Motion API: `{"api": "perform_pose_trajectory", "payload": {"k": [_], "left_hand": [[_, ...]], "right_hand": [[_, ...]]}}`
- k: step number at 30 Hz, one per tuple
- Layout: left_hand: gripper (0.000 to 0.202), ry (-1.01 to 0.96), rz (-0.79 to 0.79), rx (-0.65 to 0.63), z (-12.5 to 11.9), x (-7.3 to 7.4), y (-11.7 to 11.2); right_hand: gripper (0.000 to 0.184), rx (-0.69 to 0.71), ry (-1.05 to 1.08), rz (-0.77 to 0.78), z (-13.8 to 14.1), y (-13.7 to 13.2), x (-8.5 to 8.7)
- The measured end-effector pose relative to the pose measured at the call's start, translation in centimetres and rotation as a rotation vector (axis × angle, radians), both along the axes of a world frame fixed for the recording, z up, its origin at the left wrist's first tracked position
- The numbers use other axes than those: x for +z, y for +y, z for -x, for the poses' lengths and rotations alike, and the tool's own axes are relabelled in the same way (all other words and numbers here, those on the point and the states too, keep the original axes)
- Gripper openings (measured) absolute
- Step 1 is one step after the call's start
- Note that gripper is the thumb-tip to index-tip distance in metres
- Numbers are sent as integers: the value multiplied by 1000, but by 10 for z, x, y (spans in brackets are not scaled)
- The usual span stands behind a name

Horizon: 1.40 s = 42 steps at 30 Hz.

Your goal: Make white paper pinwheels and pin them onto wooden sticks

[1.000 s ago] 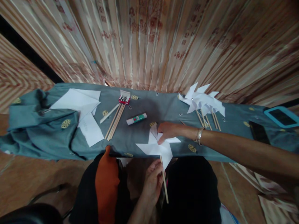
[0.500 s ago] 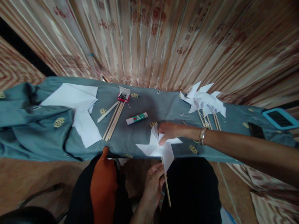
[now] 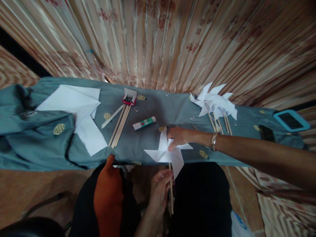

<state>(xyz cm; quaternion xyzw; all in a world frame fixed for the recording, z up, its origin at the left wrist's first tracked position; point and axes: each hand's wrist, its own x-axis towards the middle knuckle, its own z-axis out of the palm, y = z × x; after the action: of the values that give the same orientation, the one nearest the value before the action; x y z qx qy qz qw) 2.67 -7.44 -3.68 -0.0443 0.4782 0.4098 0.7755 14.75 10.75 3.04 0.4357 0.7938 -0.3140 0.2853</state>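
A white paper pinwheel [image 3: 166,152] lies at the near edge of the table covered by a teal cloth [image 3: 138,144]. My right hand [image 3: 178,136], a bracelet on its wrist, presses its closed fingers onto the pinwheel's centre. Below the table edge my left hand [image 3: 160,188] grips the pinwheel's wooden stick [image 3: 171,191], which points down between my knees.
Several finished pinwheels [image 3: 214,102] lie at the back right. A glue stick [image 3: 144,123], loose wooden sticks [image 3: 120,126], a small red box of pins [image 3: 128,98] and white paper sheets [image 3: 74,105] lie to the left. A phone [image 3: 265,133] and a blue-framed tablet [image 3: 291,120] rest at the far right.
The stick in my left hand has swung from slanted to nearly upright. My right hand stays on the pinwheel's centre; the view has drifted slightly.
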Motion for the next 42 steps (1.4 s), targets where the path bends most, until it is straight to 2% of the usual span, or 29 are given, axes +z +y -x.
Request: {"api": "perform_pose_trajectory", "payload": {"k": [6,12,18,24,27,33,38,42], "left_hand": [[44,32,12,-29,6,0,0],[45,18,-8,-9,-2,-1,0],[41,-26,-5,10,-12,-6,-3],[44,-44,15,14,-9,-6,-4],[47,-81,-11,22,-4,-5,-5],[38,-244,-67,42,-2,-9,-8],[36,-307,-9,56,-8,-15,-8],[39,-297,26,69,-10,-15,-9]], "right_hand": [[37,28,-12,-13,1,1,2],[35,41,38,0,-2,2,-4],[31,47,70,30,-1,4,-1],[34,51,64,27,-1,5,-5],[32,56,50,33,0,6,-3],[33,41,14,31,5,5,5],[35,43,10,33,2,6,0],[36,51,40,35,-1,6,-2]]}}
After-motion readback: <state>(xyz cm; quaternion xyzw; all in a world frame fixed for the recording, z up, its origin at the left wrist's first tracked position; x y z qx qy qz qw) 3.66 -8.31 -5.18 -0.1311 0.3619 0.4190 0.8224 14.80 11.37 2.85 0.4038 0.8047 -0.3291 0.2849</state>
